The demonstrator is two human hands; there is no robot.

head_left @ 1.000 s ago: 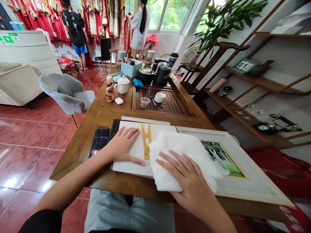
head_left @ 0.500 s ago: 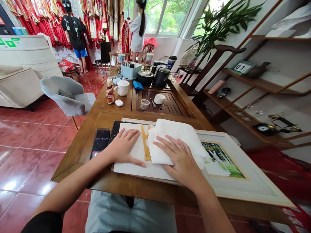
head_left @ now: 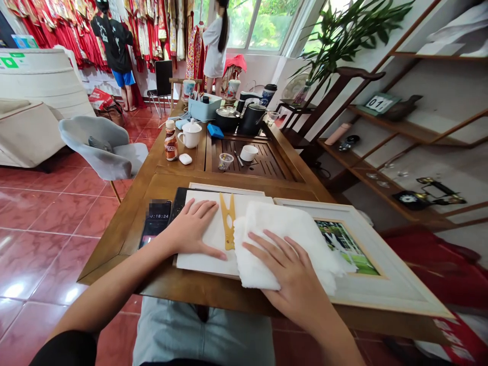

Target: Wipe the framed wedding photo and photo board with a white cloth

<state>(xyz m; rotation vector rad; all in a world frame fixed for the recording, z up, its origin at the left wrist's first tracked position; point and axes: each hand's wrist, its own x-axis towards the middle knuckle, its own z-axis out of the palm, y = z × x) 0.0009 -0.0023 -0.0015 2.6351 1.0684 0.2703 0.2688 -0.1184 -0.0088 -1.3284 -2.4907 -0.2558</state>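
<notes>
My right hand (head_left: 290,272) lies flat, fingers spread, on a white cloth (head_left: 285,239) that covers the near edge of a white panel (head_left: 208,239) and the left side of a white picture frame (head_left: 385,269). My left hand (head_left: 190,229) rests flat on the white panel, beside a yellow wooden stand piece (head_left: 227,221) fixed to it. The framed photo (head_left: 345,246) shows to the right of the cloth. Both hands are open and hold nothing.
A phone (head_left: 155,221) lies left of my left hand on the wooden table (head_left: 125,229). Farther back stand a bottle (head_left: 171,144), a white teapot (head_left: 190,134), a cup (head_left: 249,152) and black kettles (head_left: 253,118). A grey chair (head_left: 102,147) is at left, shelves (head_left: 404,132) at right. Two persons stand far back.
My right hand slid the white cloth away from me over the panel, then back toward me and to the right. My left hand stayed on the panel.
</notes>
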